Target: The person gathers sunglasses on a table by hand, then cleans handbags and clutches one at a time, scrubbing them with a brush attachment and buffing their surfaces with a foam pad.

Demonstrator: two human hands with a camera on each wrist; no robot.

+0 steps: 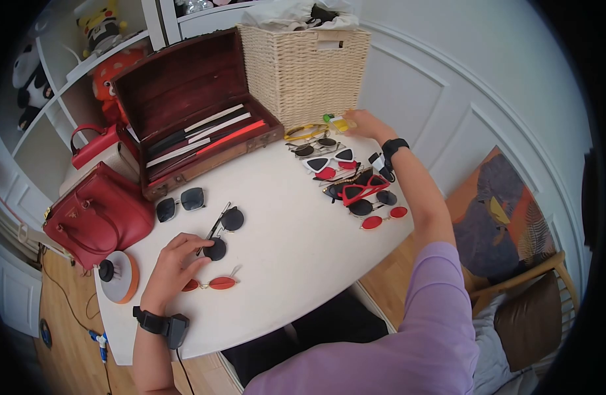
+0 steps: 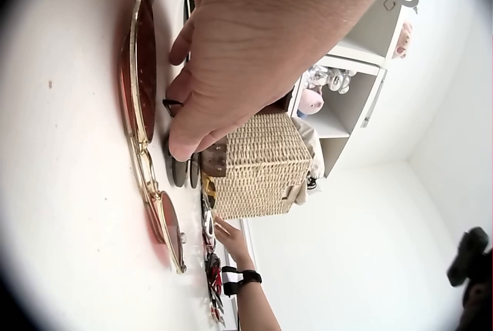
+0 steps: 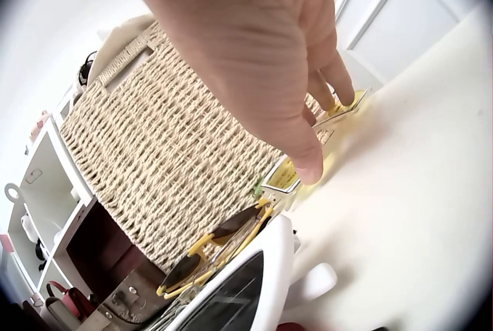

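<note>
My left hand (image 1: 174, 270) pinches the rim of round black sunglasses (image 1: 232, 219) on the white table. Just below that hand lie red-lensed glasses with a thin gold frame (image 1: 222, 283), seen close in the left wrist view (image 2: 137, 77). At the table's far right, my right hand (image 1: 368, 125) has its fingers and thumb on yellow-lensed glasses (image 3: 283, 175) beside the basket. Yellow-framed sunglasses (image 3: 202, 258) and white-framed ones (image 3: 269, 269) lie next to it. A column of sunglasses, including a red-framed pair (image 1: 363, 189), runs down the table's right side.
An open dark red case (image 1: 210, 148) holding several long items stands at the back, beside a woven basket (image 1: 303, 72). Red handbags (image 1: 105, 214) and square dark sunglasses (image 1: 181, 204) are at the left, with a round orange-and-white object (image 1: 133, 280) near the left edge.
</note>
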